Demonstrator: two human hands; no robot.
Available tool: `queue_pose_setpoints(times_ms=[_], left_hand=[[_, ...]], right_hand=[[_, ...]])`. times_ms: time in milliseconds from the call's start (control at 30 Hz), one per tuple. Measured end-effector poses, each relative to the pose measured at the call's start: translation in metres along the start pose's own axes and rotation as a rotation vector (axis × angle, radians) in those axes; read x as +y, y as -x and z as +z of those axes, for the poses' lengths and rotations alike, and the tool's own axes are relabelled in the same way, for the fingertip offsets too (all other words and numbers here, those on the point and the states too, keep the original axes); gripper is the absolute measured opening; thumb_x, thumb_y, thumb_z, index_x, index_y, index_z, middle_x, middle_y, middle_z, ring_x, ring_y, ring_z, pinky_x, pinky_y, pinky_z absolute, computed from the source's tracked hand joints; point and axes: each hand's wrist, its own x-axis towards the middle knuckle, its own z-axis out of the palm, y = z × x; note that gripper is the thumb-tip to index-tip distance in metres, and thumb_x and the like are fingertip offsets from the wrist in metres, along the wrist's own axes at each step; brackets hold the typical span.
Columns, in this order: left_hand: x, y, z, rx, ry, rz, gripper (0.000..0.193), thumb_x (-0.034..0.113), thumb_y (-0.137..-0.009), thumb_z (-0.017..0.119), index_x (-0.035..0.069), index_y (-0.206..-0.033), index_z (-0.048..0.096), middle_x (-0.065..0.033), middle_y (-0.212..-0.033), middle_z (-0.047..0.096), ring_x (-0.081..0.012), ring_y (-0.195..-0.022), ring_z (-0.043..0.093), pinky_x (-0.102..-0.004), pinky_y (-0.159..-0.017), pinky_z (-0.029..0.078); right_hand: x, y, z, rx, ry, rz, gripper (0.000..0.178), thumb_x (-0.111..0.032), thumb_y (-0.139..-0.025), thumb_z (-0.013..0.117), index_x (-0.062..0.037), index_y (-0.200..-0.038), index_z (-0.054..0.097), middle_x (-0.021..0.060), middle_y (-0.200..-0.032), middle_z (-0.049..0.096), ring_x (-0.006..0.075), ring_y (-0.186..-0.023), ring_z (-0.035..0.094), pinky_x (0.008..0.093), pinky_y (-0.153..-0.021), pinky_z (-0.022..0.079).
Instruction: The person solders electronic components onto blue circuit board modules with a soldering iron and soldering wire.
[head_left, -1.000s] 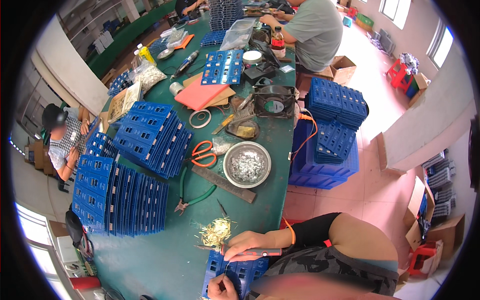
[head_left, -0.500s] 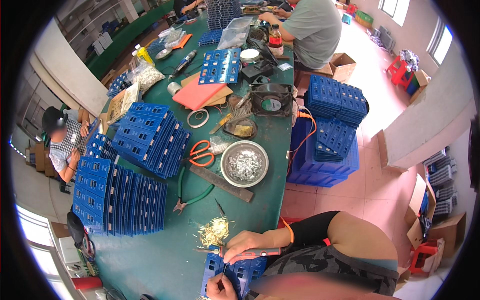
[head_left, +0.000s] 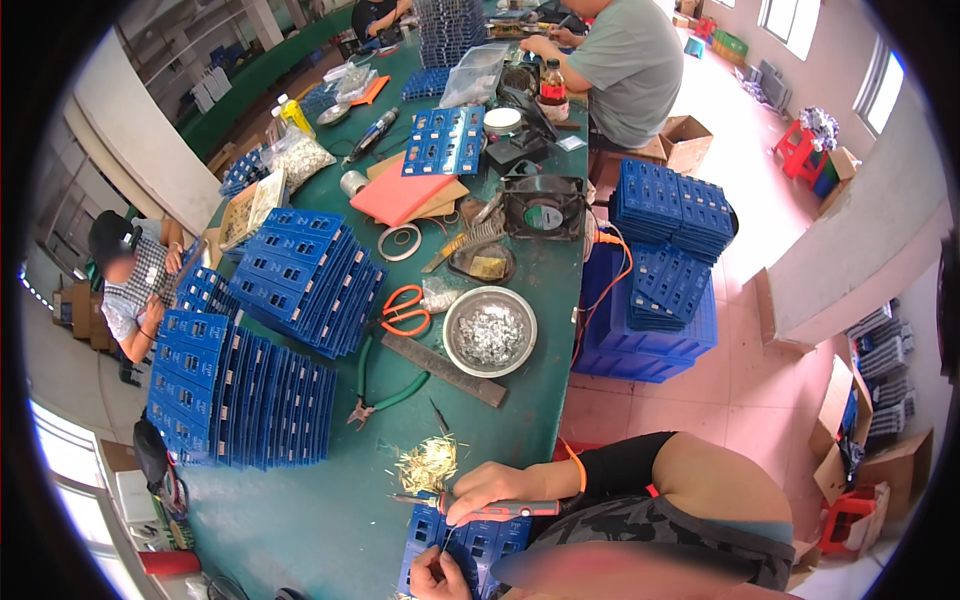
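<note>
At the near edge of the green table lies a panel of blue circuit boards [head_left: 484, 541]. My right hand [head_left: 486, 487] grips a grey and red soldering iron [head_left: 515, 508] above the panel's far part, its metal tip pointing left. My left hand [head_left: 438, 574] is closed at the panel's lower left, with a thin solder wire [head_left: 448, 538] pinched between its fingers and rising toward my right hand. A heap of small gold-coloured pins [head_left: 427, 464] sits just beyond the panel. Whether the wire touches a board cannot be made out.
Green-handled cutters [head_left: 392, 396], orange-handled scissors [head_left: 405, 312], a metal ruler [head_left: 446, 369] and a metal bowl of silvery bits [head_left: 490, 333] lie beyond. Tall stacks of blue boards [head_left: 245, 390] stand left. A black fan [head_left: 545, 208] is farther off. Co-workers [head_left: 630, 70] sit around the table.
The whole view has shifted slightly. My hands, the soldering iron and the solder wire stay almost in place over the blue panel.
</note>
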Motion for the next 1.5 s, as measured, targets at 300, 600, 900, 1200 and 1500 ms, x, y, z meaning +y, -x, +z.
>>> queue_pose_setpoints(times_ms=[300,600,900,1200,1500], left_hand=[[-0.031,-0.02,-0.006,0.175,-1.004,0.924,0.013,0.006,-0.09,0.066,0.0,-0.102,0.067,-0.0173,-0.09,0.069,-0.0322,-0.079,0.066,-0.0381,-0.075,0.053],[-0.007,0.013,0.0,0.193,0.111,0.117,0.007,0.002,-0.084,0.069,0.005,-0.089,0.066,-0.0038,-0.066,0.052,-0.0151,-0.053,0.046,-0.0277,-0.048,0.038],[-0.022,0.038,-0.018,0.194,0.034,0.102,0.021,-0.003,-0.073,0.071,0.007,-0.091,0.069,-0.0091,-0.071,0.061,-0.0267,-0.058,0.058,-0.036,-0.052,0.048],[-0.051,0.066,-0.01,0.364,0.151,-0.14,0.018,-0.005,-0.075,0.073,0.005,-0.089,0.068,-0.003,-0.061,0.049,-0.0131,-0.047,0.048,-0.027,-0.045,0.04],[-0.049,0.086,-0.009,0.387,0.286,-0.34,0.013,-0.006,-0.077,0.068,0.004,-0.082,0.061,-0.0034,-0.064,0.053,-0.0116,-0.047,0.047,-0.0255,-0.046,0.039]], right_hand=[[0.01,0.002,0.0,-0.025,0.044,0.086,0.019,-0.004,-0.088,0.067,-0.0086,-0.107,0.065,0.0063,-0.076,0.057,0.0262,-0.066,0.059,0.0358,-0.058,0.045],[0.002,0.007,0.01,-0.018,0.087,-0.008,0.024,-0.001,-0.082,0.075,-0.0078,-0.103,0.067,0.008,-0.077,0.063,0.0271,-0.064,0.062,0.0364,-0.055,0.046],[-0.024,-0.009,0.011,0.007,0.271,0.078,0.021,-0.002,-0.076,0.078,-0.0086,-0.094,0.07,0.0071,-0.079,0.068,0.0225,-0.067,0.066,0.031,-0.06,0.052],[-0.047,-0.01,0.027,-0.145,0.316,0.247,0.03,-0.016,-0.088,0.069,0.0029,-0.111,0.066,0.0132,-0.083,0.068,0.0189,-0.068,0.064,0.0282,-0.063,0.05],[-0.045,-0.018,0.067,-0.244,0.265,0.227,0.029,0.003,-0.078,0.067,0.0044,-0.107,0.068,0.0126,-0.08,0.07,0.0194,-0.068,0.068,0.0264,-0.061,0.052]])
